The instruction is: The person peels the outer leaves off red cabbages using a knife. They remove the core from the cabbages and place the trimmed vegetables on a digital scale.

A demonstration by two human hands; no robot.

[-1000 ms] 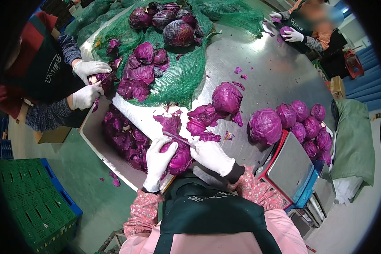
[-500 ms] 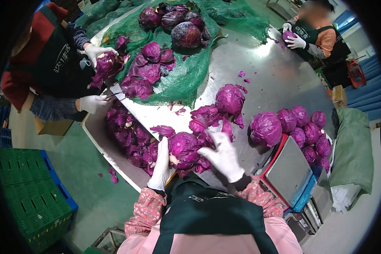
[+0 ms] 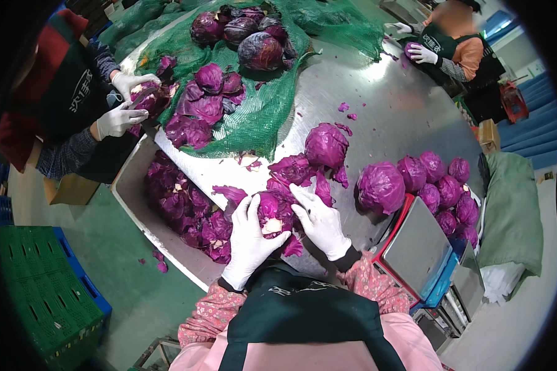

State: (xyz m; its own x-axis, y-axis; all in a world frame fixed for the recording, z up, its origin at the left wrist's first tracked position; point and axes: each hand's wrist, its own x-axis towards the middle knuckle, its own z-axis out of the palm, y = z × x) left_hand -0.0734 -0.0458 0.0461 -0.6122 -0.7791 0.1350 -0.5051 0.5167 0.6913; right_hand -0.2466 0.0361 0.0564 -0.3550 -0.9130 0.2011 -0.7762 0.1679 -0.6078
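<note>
My left hand, in a white glove, curls its fingers round a red cabbage with a pale cut stem turned upward. My right hand, also gloved, is at the cabbage's right side, fingers stretched and apart, fingertips at the loose leaves. Beneath is an open bin heaped with purple leaves. Behind my hands a large cabbage sits among torn leaves on the steel table.
Cabbages are grouped right, beside a scale and green sack. Green netting holds darker cabbages. One co-worker trims cabbage at left; another handles one at far right. Green crates stand low at left.
The knife seen in my right hand a second ago is no longer visible. That hand spread open, then moved up the cabbage's side. My left fingers moved over the cabbage, whose stem now faces up.
</note>
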